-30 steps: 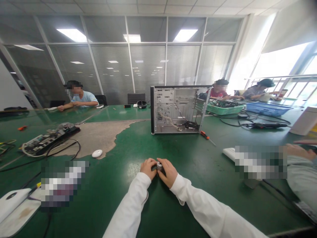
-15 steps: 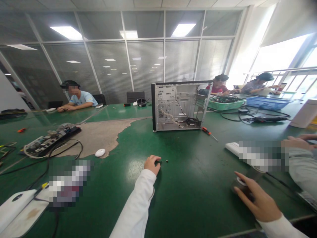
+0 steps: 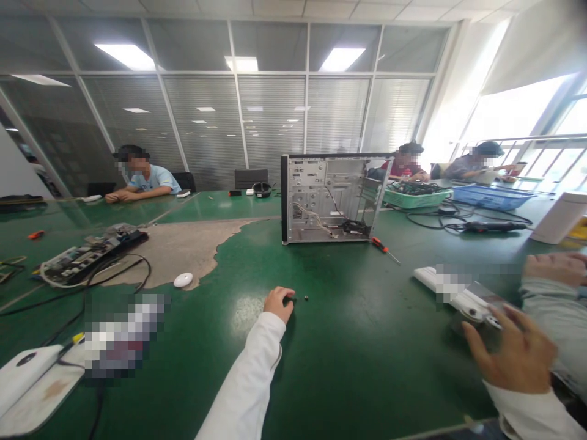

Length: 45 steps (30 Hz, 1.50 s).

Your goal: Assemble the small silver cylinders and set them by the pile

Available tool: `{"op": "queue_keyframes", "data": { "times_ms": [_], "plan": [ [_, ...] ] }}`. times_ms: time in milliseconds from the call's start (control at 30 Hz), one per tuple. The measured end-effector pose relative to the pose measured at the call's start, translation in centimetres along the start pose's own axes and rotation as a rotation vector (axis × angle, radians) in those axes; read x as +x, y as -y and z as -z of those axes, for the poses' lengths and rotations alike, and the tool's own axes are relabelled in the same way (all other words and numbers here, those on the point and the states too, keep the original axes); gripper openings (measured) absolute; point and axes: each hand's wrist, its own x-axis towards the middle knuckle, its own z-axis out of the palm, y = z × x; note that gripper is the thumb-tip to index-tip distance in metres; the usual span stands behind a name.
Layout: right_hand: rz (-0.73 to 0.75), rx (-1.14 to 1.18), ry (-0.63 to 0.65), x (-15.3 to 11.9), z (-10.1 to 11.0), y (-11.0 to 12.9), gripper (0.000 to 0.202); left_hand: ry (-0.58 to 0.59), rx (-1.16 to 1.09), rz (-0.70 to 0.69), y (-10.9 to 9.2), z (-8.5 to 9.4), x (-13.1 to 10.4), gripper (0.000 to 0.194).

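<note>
On the green table, my left hand [image 3: 279, 303] rests with its fingers curled; what they hold, if anything, is hidden. Just right of its fingertips lies a tiny metal piece [image 3: 306, 297], apart from the hand. My right hand [image 3: 518, 349] is at the lower right, thumb and fingers round a dark round object [image 3: 463, 327] that is partly hidden and blurred. That hand is close beside a long white device [image 3: 444, 286]. Farther back, an open computer case [image 3: 337, 201] stands upright, and a red-and-black screwdriver [image 3: 380, 245] lies at its lower right corner.
A circuit board assembly [image 3: 87, 256] with cables lies left, near a white oval object [image 3: 183, 280]. Green [image 3: 413, 198] and blue [image 3: 493, 197] baskets are at the back right. Another person's hands [image 3: 554, 269] are at the right edge. More people sit behind the table.
My right hand has moved right and slightly up, with the dark round object, toward the white device. My left hand stays beside the tiny piece. The view has shifted slightly.
</note>
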Motion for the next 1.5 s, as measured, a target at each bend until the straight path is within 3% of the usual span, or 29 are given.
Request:
{"op": "queue_keyframes", "data": {
  "times_ms": [33, 167, 233, 400, 500, 567, 700, 833, 900, 1033, 1133, 1233, 1500],
  "plan": [
    [0.071, 0.042, -0.003, 0.4, 0.1, 2.3, 0.053, -0.002, -0.002, 0.001, 0.0, 0.0, 0.0, 0.027],
    [0.385, 0.411, 0.512, 1.4, -1.4, 12.2, 0.044, -0.016, -0.013, -0.010, 0.1, 0.0, 0.0, 0.026],
    [0.459, 0.519, 0.646, 1.6, -3.1, 16.6, 0.044, -0.015, -0.018, -0.012, 0.2, -0.1, 0.1, 0.026],
    [0.424, 0.633, 0.639, 2.7, -7.8, 23.5, 0.039, -0.024, -0.031, -0.022, 0.3, -0.1, 0.2, 0.028],
    [0.436, 0.621, 0.626, 3.3, -9.1, 25.1, 0.024, -0.028, -0.040, -0.023, 0.3, -0.1, 0.3, 0.029],
    [0.456, 0.612, 0.628, 3.3, -9.0, 25.1, 0.023, -0.028, -0.043, -0.024, 0.4, 0.0, 0.3, 0.029],
    [0.468, 0.646, 0.684, 2.3, -6.4, 22.1, 0.018, -0.043, -0.051, -0.027, 0.5, 0.0, 0.4, 0.027],
    [0.361, 0.561, 0.740, 1.0, -3.1, 14.7, 0.018, -0.029, -0.047, -0.013, 0.5, -0.1, 0.4, 0.027],
    [0.286, 0.408, 0.670, 0.9, -1.9, 9.6, 0.019, -0.027, -0.048, -0.009, 0.5, -0.1, 0.4, 0.027],
    [-0.003, -0.102, 0.333, 1.5, -0.3, -0.3, 0.029, -0.027, -0.058, -0.004, 0.5, -0.1, 0.4, 0.027],
    [-0.121, -0.303, 0.276, 2.1, 0.3, -4.9, 0.030, -0.030, -0.062, 0.019, 0.4, -0.1, 0.4, 0.026],
    [-0.136, -0.322, 0.371, 2.2, 0.4, -6.6, 0.025, -0.031, -0.065, 0.024, 0.4, -0.1, 0.4, 0.026],
    [-0.269, -0.234, 0.467, 2.6, -0.3, -7.3, 0.025, -0.025, -0.056, 0.010, 0.6, -0.2, 0.4, 0.026]
  ]
}}
